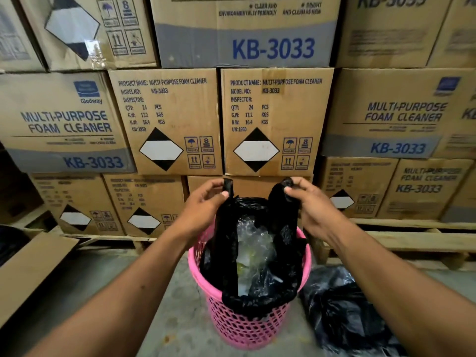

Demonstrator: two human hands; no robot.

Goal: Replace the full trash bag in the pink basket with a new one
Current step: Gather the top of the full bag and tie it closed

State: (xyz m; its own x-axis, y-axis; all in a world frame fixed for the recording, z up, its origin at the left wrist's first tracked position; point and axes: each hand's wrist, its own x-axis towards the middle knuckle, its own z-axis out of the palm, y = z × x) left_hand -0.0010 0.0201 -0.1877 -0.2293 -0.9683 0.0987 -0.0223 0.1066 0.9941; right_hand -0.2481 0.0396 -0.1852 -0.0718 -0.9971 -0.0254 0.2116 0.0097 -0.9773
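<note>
A pink mesh basket (239, 328) stands on the concrete floor in front of me. A full black trash bag (278, 243) sits inside it, its lower edge still draped over the near rim. Clear plastic waste (253, 251) shows through the bag's open mouth. My left hand (203, 204) pinches the bag's left handle strip, held up above the basket. My right hand (313, 204) grips the right handle at the same height. A second black bag (342, 313) lies crumpled on the floor just right of the basket.
Stacked cardboard boxes (275, 119) of foam cleaner form a wall right behind the basket, resting on wooden pallets (412, 240). A loose cardboard flap (28, 271) lies at the left. Bare concrete floor (159, 318) surrounds the basket.
</note>
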